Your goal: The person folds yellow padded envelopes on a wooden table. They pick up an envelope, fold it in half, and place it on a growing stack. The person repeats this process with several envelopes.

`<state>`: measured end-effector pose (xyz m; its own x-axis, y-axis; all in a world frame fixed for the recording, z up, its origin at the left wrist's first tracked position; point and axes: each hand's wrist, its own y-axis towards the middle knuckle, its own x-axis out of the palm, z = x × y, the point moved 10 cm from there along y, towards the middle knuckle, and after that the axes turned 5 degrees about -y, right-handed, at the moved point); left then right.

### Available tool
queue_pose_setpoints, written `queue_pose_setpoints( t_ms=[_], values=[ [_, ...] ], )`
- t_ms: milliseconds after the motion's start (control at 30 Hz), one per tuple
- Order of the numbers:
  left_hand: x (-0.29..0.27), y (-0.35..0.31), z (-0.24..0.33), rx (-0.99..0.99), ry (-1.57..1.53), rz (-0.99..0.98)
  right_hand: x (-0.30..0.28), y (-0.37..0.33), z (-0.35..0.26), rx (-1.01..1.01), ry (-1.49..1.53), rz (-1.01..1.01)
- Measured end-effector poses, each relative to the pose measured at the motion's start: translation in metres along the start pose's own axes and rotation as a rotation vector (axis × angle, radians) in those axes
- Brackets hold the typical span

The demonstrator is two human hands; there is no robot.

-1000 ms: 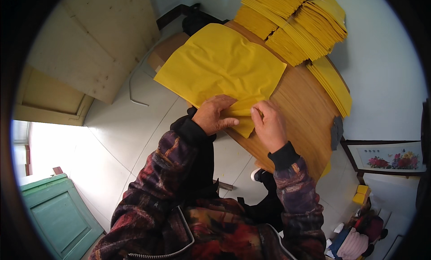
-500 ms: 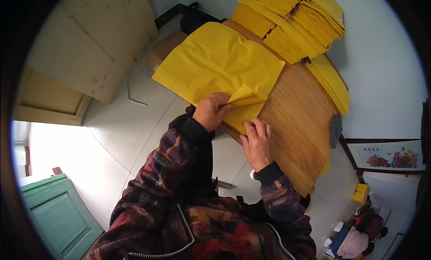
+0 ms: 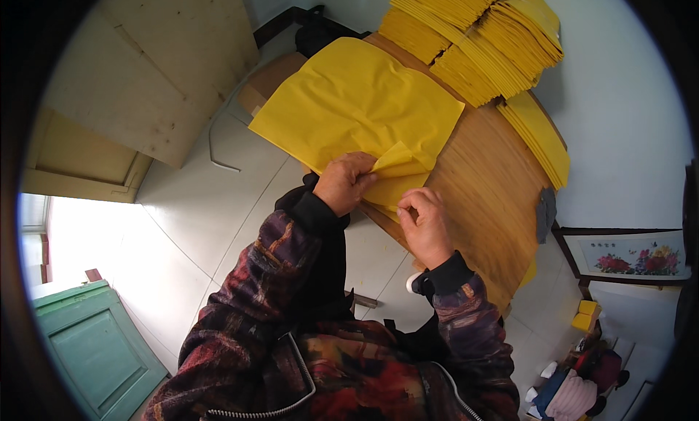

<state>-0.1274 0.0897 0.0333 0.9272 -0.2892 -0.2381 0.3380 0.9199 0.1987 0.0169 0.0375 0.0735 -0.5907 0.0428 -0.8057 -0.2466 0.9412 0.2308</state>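
A large, soft, creased yellow sheet (image 3: pixel 357 93), paper or cloth, covers the left end of a wooden table (image 3: pixel 488 181). Its near edge is lifted into a fold, with another yellow layer showing underneath. My left hand (image 3: pixel 345 182) pinches this near edge between thumb and fingers. Just right of it, by the sheet's near right corner, is my right hand (image 3: pixel 425 224) with its fingers curled in and thumb against them. Whether anything is between those fingertips is hidden.
Thick bundles of folded yellow sheets (image 3: pixel 473 39) are piled at the table's far end, with a thinner stack (image 3: pixel 535 137) beside them. A grey cloth (image 3: pixel 545 213) hangs at the right edge. A framed flower picture (image 3: pixel 630 253) stands right; a green door panel (image 3: pixel 102 348) is lower left.
My right hand has drawn slightly back and right, its fingers curling from nearly flat on the sheet's corner into a closed shape. My left hand keeps its pinch on the sheet.
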Motion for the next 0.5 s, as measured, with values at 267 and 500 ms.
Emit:
queue_pose_setpoints(
  t_ms=[267,500],
  values=[
    [-0.002,0.001,0.005,0.086,0.044,0.040,0.010,0.005,0.023,0.166,0.222,-0.111],
    [-0.005,-0.002,-0.006,0.117,0.077,0.089,-0.013,-0.001,0.040,0.099,0.146,0.042]
  ],
)
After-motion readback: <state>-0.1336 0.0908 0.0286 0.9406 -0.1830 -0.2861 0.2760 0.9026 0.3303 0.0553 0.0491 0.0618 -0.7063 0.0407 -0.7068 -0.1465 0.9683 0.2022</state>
